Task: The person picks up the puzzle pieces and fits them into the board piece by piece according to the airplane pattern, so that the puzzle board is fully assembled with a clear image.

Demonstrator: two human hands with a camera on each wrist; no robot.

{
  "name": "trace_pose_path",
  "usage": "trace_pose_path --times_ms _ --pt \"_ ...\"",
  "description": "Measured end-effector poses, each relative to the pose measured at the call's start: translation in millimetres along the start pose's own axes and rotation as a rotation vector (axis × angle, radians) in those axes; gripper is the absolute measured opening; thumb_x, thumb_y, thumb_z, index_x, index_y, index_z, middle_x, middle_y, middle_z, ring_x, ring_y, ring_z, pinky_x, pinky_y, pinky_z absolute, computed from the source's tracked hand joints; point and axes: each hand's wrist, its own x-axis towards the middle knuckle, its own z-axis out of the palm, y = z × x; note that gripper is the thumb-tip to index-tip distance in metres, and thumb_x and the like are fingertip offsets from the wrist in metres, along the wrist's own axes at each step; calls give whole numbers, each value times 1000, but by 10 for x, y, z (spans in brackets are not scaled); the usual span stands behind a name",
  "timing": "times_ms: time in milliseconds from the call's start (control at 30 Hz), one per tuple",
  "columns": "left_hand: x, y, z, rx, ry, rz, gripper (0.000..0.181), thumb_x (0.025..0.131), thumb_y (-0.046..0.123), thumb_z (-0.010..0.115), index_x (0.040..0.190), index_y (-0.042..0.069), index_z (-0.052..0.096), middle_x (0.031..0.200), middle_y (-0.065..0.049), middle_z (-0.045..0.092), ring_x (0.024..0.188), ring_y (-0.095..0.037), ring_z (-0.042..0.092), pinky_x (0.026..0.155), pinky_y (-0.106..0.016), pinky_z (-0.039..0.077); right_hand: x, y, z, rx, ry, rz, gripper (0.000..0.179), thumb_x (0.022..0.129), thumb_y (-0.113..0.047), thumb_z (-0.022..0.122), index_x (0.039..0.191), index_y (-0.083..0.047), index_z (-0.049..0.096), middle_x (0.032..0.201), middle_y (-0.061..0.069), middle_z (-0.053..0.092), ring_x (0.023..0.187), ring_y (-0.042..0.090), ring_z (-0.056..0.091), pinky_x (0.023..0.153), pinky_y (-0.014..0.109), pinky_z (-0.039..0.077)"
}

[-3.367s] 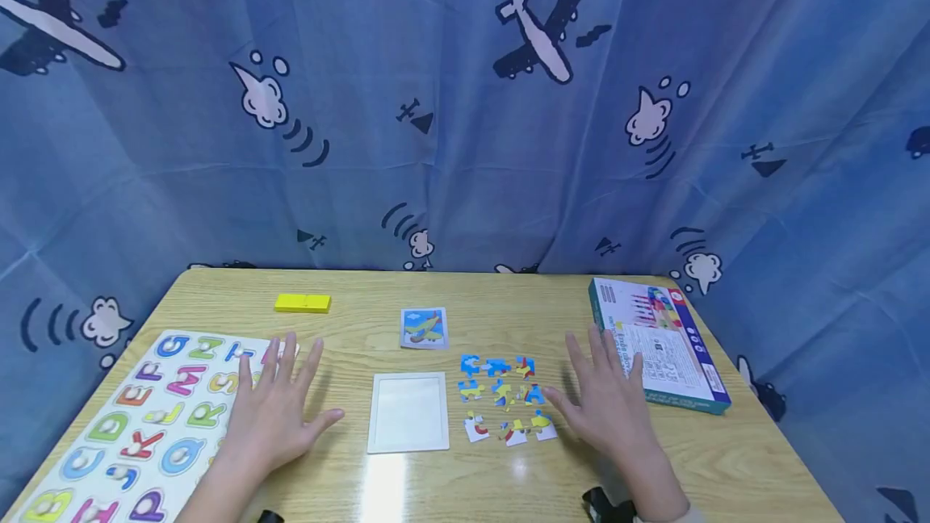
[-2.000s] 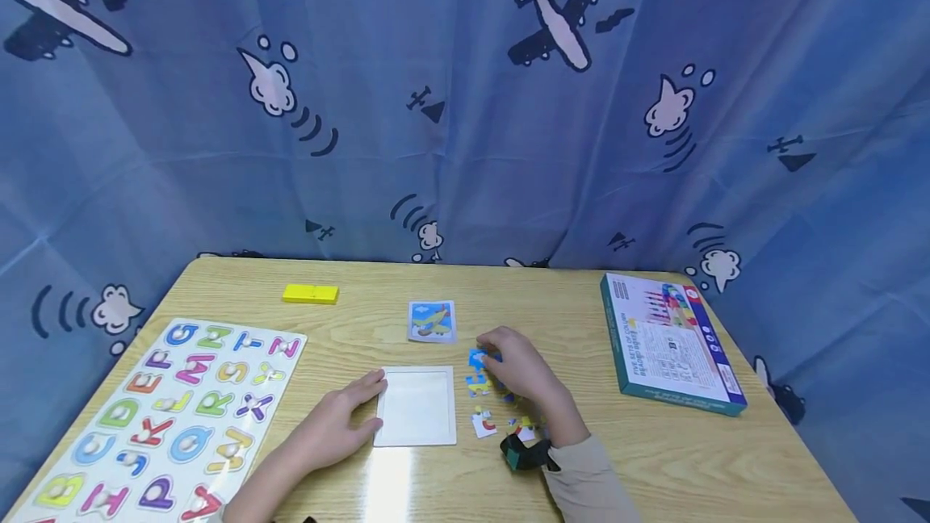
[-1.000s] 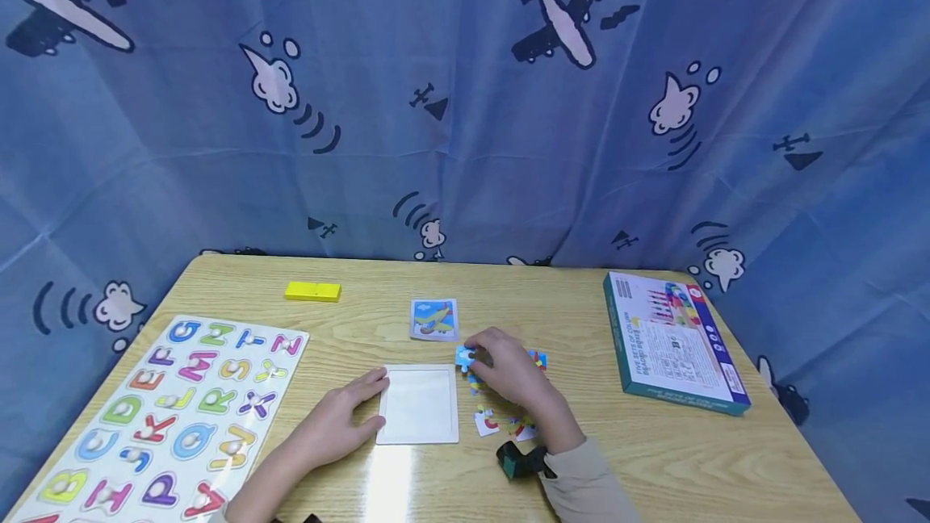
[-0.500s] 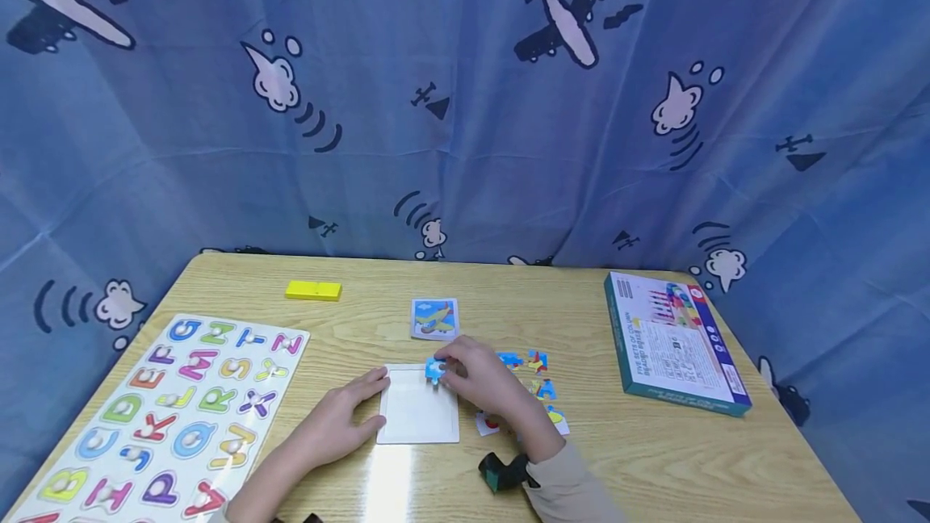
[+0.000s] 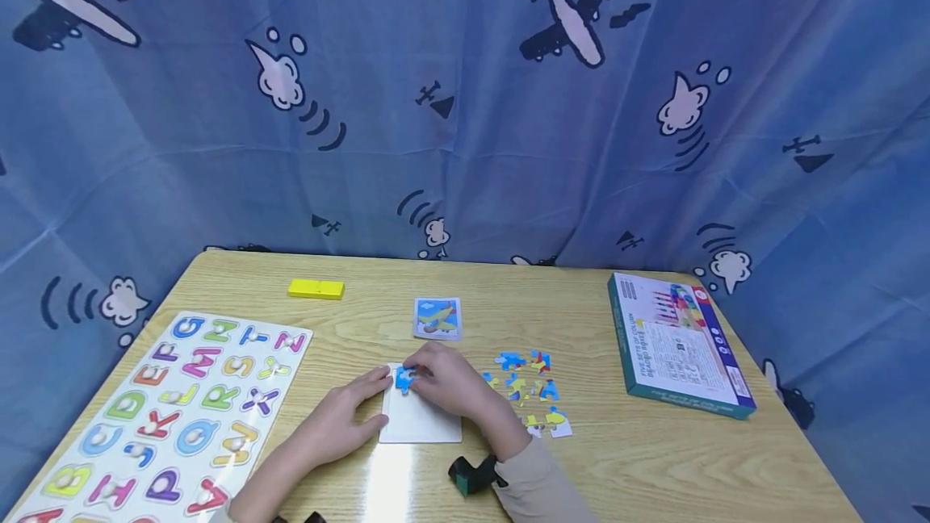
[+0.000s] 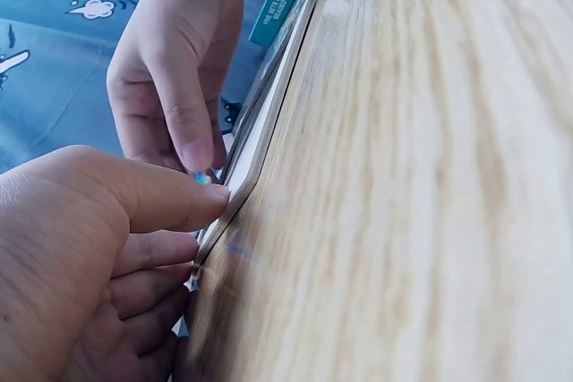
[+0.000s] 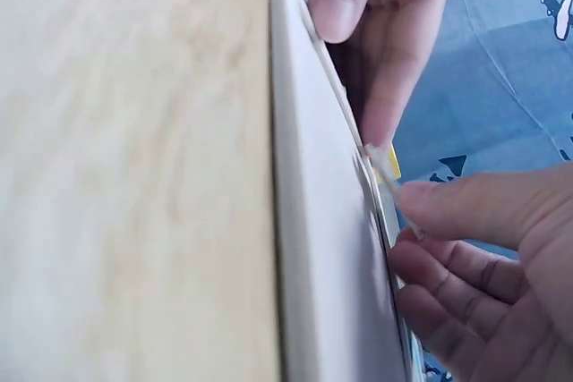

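A white square puzzle tray (image 5: 425,426) lies flat on the table in the head view. My left hand (image 5: 340,424) rests against its left edge, thumb and fingertips touching the rim, fingers fairly straight. Between thumb and fingers my right hand (image 5: 452,382) pinches a blue jigsaw piece (image 5: 404,379) over the tray's far left corner. The right wrist view shows that piece (image 7: 391,183) tilted, its lower end close to the rim near the left fingertip. Several loose jigsaw pieces (image 5: 512,361) lie right of the tray, some partly hidden by the right arm.
Behind the tray lies a small airplane picture card (image 5: 437,319). A letter board (image 5: 178,410) covers the table's left side, with a yellow block (image 5: 316,289) beyond it. At the right is a flat box (image 5: 679,345); a blue curtain (image 5: 465,103) hangs behind the table.
Both hands came in from spread positions. The left settled at the tray's left edge; the right took a blue piece from the loose ones and carried it left over the tray.
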Motion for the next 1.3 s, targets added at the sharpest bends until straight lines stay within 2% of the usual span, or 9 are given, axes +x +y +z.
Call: trace_pose_path --times_ms 167,433,767,967,1167,1300 --pt "14 10 8 6 4 21 52 85 20 67 133 4 54 146 -9 44 135 -30 41 111 -48 35 9 -9 30 -25 -8 8 24 88 -14 64 112 -10 69 99 -1 62 83 5 51 73 16 49" --pt "14 20 11 -1 -8 16 52 86 20 67 134 5 54 147 -9 44 135 -31 40 111 -49 35 7 14 95 -17 -1 15 24 89 -16 64 113 -11 69 100 -2 59 83 5 50 72 16 48" --pt "32 31 10 14 2 22 52 86 20 68 134 5 54 147 -8 44 135 -28 40 111 -47 35 -10 15 112 -85 28 -7 24 90 -15 62 113 -11 68 107 0 57 90 7 54 77 19 51" --pt "36 52 10 10 -1 24 52 86 19 67 134 4 54 146 -10 44 135 -29 40 111 -48 35 -19 18 122 -86 27 -5 25 90 -15 63 115 -11 68 107 0 56 88 7 51 76 18 49" --pt "21 87 -13 74 -18 14 54 86 21 67 135 4 52 147 -10 43 136 -29 40 112 -47 35 -5 31 141 -44 0 3 27 92 -15 62 119 -12 66 110 -1 55 92 6 50 79 18 48" --pt "10 106 -29 119 -26 34 54 86 22 67 135 6 52 147 -8 43 136 -31 39 112 -50 34 4 39 164 -20 -8 -9 27 92 -15 61 119 -13 65 111 -1 54 95 7 51 83 19 49"
